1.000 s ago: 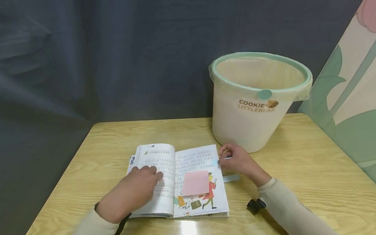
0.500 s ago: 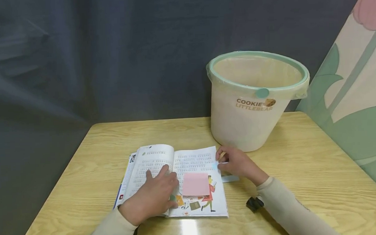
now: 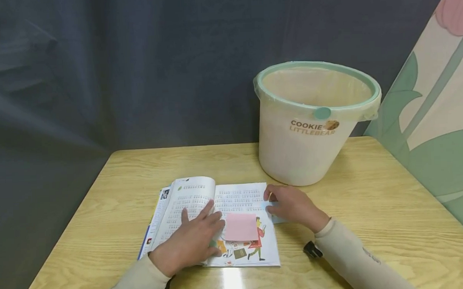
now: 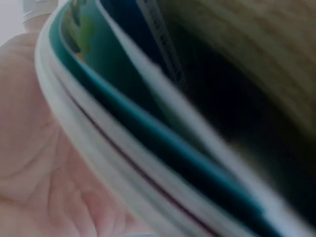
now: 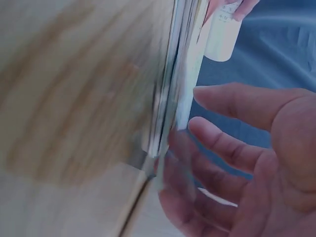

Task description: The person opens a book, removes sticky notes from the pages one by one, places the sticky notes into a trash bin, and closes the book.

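Note:
An open book [image 3: 187,201] lies on the table, with printed text on both pages and a pink sticky note [image 3: 241,227] on the right one. My left hand [image 3: 194,239] rests spread over the spine side, and in the left wrist view its palm lies against the curved page stack [image 4: 113,148]. At the right page's outer edge is a pale blue sticky tab [image 3: 266,205]. My right hand [image 3: 293,206] touches there with thumb and index fingertips apart. Its loosely bent fingers [image 5: 222,143] show in the right wrist view, some seen through a clear strip [image 5: 186,158].
Behind the right hand stands a white bin [image 3: 300,152] with a green rim and a liner. Another pale blue strip [image 3: 279,220] juts from beside the book's right edge, partly under the hand. Beyond the wooden table [image 3: 159,162] hangs a dark curtain [image 3: 183,69].
My left hand has shifted right across the left page and spread its fingers over the spine. The right hand has dipped slightly at the page edge, covering more of the lower strip.

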Available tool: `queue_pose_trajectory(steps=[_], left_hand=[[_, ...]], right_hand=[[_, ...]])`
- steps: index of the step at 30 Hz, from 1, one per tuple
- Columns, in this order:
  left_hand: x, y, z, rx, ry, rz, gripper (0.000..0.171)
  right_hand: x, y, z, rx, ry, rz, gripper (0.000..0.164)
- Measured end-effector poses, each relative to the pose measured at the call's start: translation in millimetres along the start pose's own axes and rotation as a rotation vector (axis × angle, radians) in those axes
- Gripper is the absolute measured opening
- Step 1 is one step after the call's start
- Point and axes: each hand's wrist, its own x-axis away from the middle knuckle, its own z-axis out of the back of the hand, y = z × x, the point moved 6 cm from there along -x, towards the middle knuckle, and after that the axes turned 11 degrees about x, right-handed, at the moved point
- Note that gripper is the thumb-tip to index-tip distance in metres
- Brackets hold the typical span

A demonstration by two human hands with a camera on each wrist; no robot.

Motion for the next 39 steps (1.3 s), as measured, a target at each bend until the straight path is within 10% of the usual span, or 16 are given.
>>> queue_pose_trajectory(steps=[7, 16, 39], left_hand=[[4.5, 1.1, -6.3, -0.089, 0.015, -0.036, 0.068], [9.8, -5.4, -13.8, -0.075, 0.063, -0.069, 0.068], [8.2, -1.4, -13.3, -0.161, 0.066, -0.073, 0.067]], right_hand=[[15, -33, 12, 0.0, 0.168, 0.185, 0.035], [37, -77, -1, 0.057, 0.113, 0.441, 0.037], [40, -79, 7, 0.109, 0.321, 0.356, 0.014]])
